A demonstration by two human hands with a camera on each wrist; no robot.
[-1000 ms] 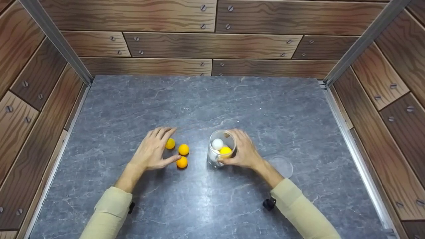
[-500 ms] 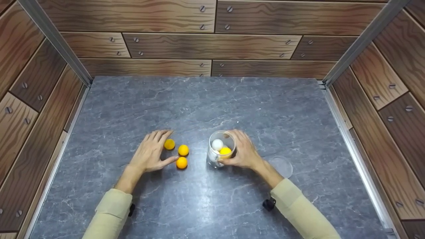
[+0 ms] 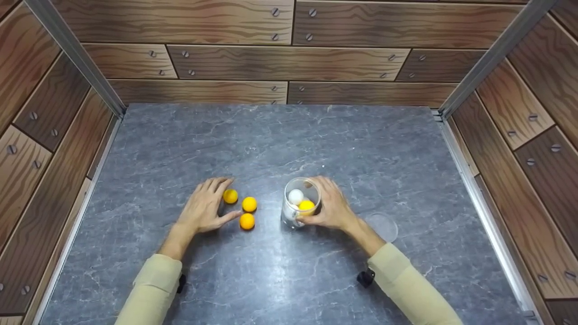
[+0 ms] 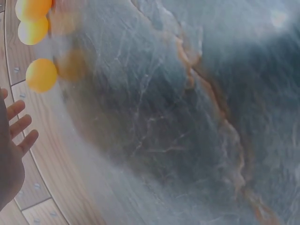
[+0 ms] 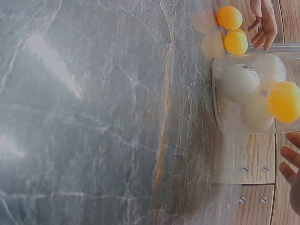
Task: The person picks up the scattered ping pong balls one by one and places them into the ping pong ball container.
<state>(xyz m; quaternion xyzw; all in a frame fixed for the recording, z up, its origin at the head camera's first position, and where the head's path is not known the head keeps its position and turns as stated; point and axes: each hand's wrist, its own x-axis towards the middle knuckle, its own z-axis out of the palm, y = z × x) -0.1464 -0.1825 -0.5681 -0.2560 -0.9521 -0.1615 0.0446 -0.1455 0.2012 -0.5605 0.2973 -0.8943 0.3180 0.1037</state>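
Three orange ping-pong balls sit on the table: a far left ball [image 3: 230, 196], a middle ball [image 3: 249, 204] and a near ball [image 3: 247, 221]. My left hand [image 3: 203, 205] is spread just left of them, thumb near the closest ball. In the left wrist view the fingers [image 4: 21, 126] are extended and nothing shows in them. My right hand [image 3: 329, 203] grips the right side of a clear jar [image 3: 289, 221], which stands upright and uncovered. Inside are several white ping-pong balls [image 5: 240, 84] and an orange ping-pong ball [image 5: 284, 101]. Part of the jar is hidden by that hand.
A clear round lid [image 3: 384, 227] lies flat on the grey marbled table [image 3: 271, 140], beside the right forearm. Wood-patterned walls [image 3: 235, 61] with metal edge rails [image 3: 487, 234] enclose the table at the back and both sides.
My left hand has drawn back slightly to the left, its thumb moving off the near orange ball. The right hand and jar have stayed in place.
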